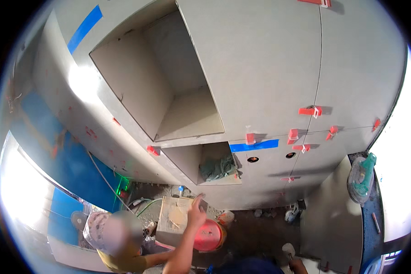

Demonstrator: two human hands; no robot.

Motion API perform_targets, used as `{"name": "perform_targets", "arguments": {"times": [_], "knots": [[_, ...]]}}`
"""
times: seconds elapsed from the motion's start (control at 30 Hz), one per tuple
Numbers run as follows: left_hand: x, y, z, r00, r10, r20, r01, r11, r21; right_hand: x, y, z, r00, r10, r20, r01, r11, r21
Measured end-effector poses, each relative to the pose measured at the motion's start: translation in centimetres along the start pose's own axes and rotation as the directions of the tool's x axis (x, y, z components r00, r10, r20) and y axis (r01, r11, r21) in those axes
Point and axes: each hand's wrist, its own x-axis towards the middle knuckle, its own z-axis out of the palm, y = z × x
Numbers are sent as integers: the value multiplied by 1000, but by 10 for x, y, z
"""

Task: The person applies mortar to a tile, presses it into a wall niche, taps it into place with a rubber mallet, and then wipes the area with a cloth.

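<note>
My left hand (197,214) is raised with its index finger stretched out towards the tiled wall (260,59), and I see nothing in it. Just below it stands a red bucket (207,235), and beside that a dusty box-like block (173,217). At the lower edge, my right hand (297,266) is partly cut off. It grips a small trowel (288,249) with a pale, rounded blade. Ahead is a low wall niche (182,157) with a crumpled green cloth (217,167) inside.
A co-worker in a yellow top (118,260) is close on my left. Above is a larger niche (164,77). Red levelling wedges (310,111) and blue tape (255,145) mark the wall. A green-handled tool (363,178) and a marker (375,223) rest on the right ledge.
</note>
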Motion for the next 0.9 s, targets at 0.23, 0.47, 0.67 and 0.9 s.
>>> {"name": "perform_targets", "arguments": {"times": [0.23,0.47,0.67,0.9], "knots": [[136,-66,35,978,113,177,-172,915,365,-67,-51,-18,832,535,-146,-256,604,755],[219,-175,116,916,-283,284,104,853,512,-382,-186,-177,699,663,-266,141,237,961],[272,-239,194,971,90,223,-232,596,768,-515,-187,-198,288,896,-338,453,184,872],[227,-251,105,920,-392,12,388,904,-180,-505,-65,-226,-183,907,-380,349,421,837]]}}
